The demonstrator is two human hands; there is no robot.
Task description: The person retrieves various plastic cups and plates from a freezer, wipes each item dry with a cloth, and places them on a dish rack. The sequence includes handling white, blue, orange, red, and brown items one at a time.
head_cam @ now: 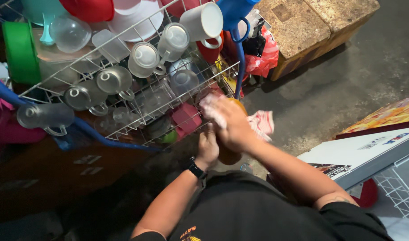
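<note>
Orange cup gripped from below by left hand; right hand presses red-white cloth over it, fingers curled, beside wire rack.

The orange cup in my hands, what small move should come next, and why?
Probably turn the orange cup a little in the left hand. The right hand presses the red-and-white cloth over its upper end, so the lower side, bare below the hands, looks unwiped.

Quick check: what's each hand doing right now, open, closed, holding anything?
Left hand: closed around the orange cup.
Right hand: pressing the red-and-white cloth onto the cup.
</note>
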